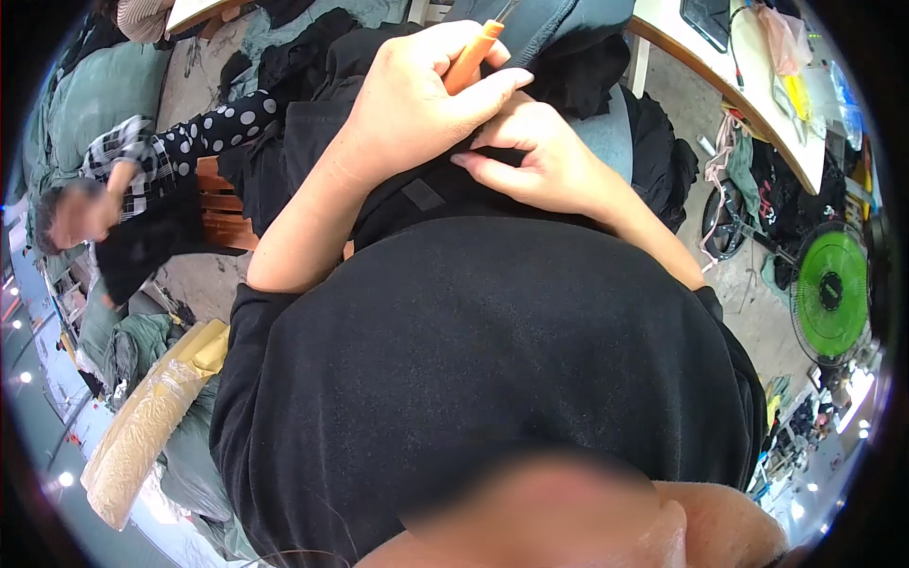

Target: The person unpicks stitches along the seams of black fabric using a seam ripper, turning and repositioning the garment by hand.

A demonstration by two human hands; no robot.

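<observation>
My left hand is closed around an orange-handled tool, whose tip points up toward a grey-blue cloth. Just below and to the right, my right hand pinches a black garment that lies across my lap; its fingertips touch my left hand. The garment carries a small dark rectangular patch. My black shirt fills the lower middle of the view and hides what lies beneath it.
Another person in a polka-dot sleeve and plaid top bends over at the left, beside a wooden bench. A white table with bags curves along the upper right. A green fan stands right. A wrapped yellowish roll lies lower left.
</observation>
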